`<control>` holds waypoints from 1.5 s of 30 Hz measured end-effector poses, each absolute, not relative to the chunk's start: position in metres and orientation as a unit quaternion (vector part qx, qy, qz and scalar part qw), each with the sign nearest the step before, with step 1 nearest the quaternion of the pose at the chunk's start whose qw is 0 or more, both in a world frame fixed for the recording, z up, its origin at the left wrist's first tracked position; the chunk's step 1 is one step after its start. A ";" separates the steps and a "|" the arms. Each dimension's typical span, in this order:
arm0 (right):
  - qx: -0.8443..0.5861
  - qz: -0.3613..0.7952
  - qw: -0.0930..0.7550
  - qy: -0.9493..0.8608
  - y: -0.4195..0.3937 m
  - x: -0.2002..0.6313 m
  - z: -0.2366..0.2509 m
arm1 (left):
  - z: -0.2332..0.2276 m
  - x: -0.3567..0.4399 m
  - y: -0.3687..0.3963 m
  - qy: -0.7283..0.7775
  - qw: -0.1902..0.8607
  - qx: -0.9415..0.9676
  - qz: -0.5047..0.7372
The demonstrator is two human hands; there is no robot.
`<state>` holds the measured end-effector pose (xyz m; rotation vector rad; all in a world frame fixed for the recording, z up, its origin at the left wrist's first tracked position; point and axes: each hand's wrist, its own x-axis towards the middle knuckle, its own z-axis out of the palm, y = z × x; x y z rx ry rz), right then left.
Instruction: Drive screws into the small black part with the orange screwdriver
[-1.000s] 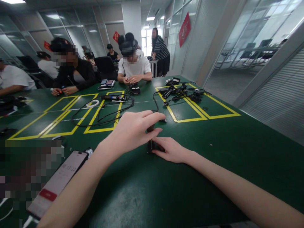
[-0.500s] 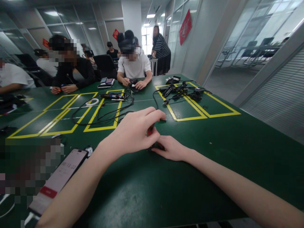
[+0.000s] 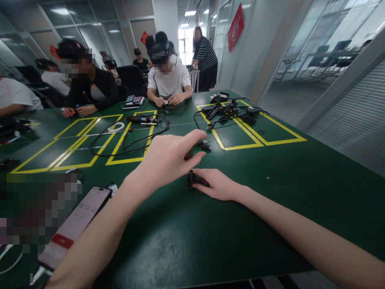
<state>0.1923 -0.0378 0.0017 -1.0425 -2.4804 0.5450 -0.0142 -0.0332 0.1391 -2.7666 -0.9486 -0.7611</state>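
Resting on the green counter (image 3: 270,208), the right hand (image 3: 219,185) lies flat with its fingertips pressed to a small black part (image 3: 192,179), pinning it down on the felt rather than wrapping around it. The left hand (image 3: 167,158) hovers just above, fingers curled, pinching a small reddish piece (image 3: 189,153) between thumb and forefinger; most of that piece is hidden by the fingers, so its shape cannot be told. The two pieces sit close, the reddish one above and just behind the black part, not touching.

Just beyond the left forefinger lies a small dark plug (image 3: 204,145) at the end of a cable. Farther out, a loose black cable (image 3: 132,142) loops across a rectangle of yellow tape (image 3: 120,161), with a white ring (image 3: 116,127) lying inside the loop's far side. To the right, another taped rectangle (image 3: 264,142) holds a tangle of black gear and leads (image 3: 231,112). Nothing lies between the hands and these piles.

At the near left edge a phone (image 3: 75,226) lies face up with its screen lit and a red bar near its lower end, just beside the left forearm; a blurred patch sits next to it.

Across the counter a person in a white shirt (image 3: 169,82) has both hands together over something small, and a person in black (image 3: 93,90) rests their hands on the counter. A person in a striped top (image 3: 206,60) stands behind them.
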 end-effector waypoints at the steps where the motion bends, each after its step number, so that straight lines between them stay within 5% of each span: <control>1: -0.370 0.195 0.200 -0.886 -0.038 0.192 0.001 | 0.139 -0.014 -0.033 -0.314 0.061 -0.913 -0.252; 8: -0.362 0.187 0.216 -0.887 -0.037 0.193 0.000 | 0.138 -0.013 -0.034 -0.263 -0.029 -0.926 -0.270; 29: -0.370 0.192 0.204 -0.886 -0.038 0.191 0.003 | 0.130 -0.014 -0.028 -0.220 0.083 -0.927 -0.292; 45: -0.365 0.191 0.200 -0.889 -0.038 0.192 0.002 | 0.133 -0.014 -0.027 -0.221 0.030 -0.932 -0.286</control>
